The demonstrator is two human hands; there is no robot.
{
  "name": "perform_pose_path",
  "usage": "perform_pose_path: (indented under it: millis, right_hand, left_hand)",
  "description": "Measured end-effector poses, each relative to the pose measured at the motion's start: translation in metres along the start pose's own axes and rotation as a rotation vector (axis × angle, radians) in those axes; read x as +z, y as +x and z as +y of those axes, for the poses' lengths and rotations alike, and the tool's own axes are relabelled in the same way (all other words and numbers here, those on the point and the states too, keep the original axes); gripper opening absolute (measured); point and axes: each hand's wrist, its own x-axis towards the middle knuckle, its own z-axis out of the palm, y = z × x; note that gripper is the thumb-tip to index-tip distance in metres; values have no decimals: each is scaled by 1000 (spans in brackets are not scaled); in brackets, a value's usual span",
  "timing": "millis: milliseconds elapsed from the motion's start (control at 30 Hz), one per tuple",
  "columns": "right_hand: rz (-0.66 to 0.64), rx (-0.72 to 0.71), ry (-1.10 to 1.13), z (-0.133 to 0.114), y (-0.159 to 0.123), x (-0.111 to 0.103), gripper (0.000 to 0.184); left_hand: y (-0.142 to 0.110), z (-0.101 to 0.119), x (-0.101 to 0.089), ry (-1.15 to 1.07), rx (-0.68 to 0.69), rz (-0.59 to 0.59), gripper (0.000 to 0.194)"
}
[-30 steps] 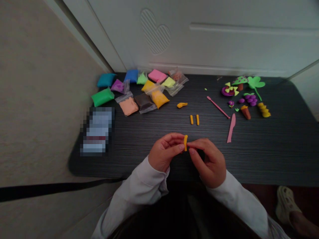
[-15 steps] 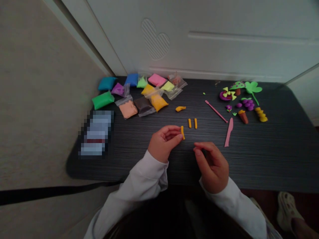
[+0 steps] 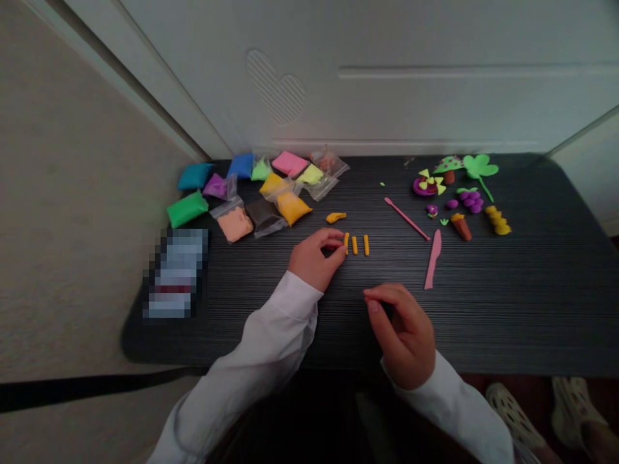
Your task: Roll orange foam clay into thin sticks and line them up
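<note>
My left hand (image 3: 316, 259) pinches a small yellow clay stick (image 3: 346, 243) between thumb and fingertips, at the tabletop. Just right of it lie two similar yellow clay sticks, a shorter one (image 3: 354, 245) and a slightly longer one (image 3: 366, 245), side by side and roughly parallel. Nearer to me, my right hand (image 3: 403, 332) hovers over the table with thumb and index finger nearly together; whether anything tiny is between them I cannot make out. Behind the left hand rests a loose lump of yellow clay (image 3: 335, 218).
Bags of coloured clay, such as an orange-yellow one (image 3: 293, 207), lie at back left above a blurred phone-like object (image 3: 175, 274). A pink stick tool (image 3: 407, 218) and pink plastic knife (image 3: 432, 259) lie right of centre. Clay figures, including purple grapes (image 3: 471, 201), stand at back right.
My left hand has carried the yellow stick away from my right hand, forward to the table beside the other two sticks. The right hand has stayed near the front. The view has shifted slightly.
</note>
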Motion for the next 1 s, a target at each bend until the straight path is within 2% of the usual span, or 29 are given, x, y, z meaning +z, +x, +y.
perform_pose_path:
  millis: [333, 600, 700, 867, 1000]
  right_hand:
    - [-21, 4, -7, -1, 0, 0, 26]
    - [-35, 10, -26, -1, 1, 1, 26]
    - [-33, 11, -25, 0, 1, 1, 26]
    - [-51, 22, -28, 0, 0, 0, 25]
    - [-59, 23, -26, 0, 1, 0, 26]
  left_hand:
    - [0, -2, 2, 146, 41, 37, 27]
    - [-1, -6, 1, 135, 92, 112, 25]
    - [-2, -8, 2, 161, 130, 101, 25]
    - [-4, -9, 4, 295, 222, 51, 38]
    - [-5, -10, 4, 348, 237, 34, 37]
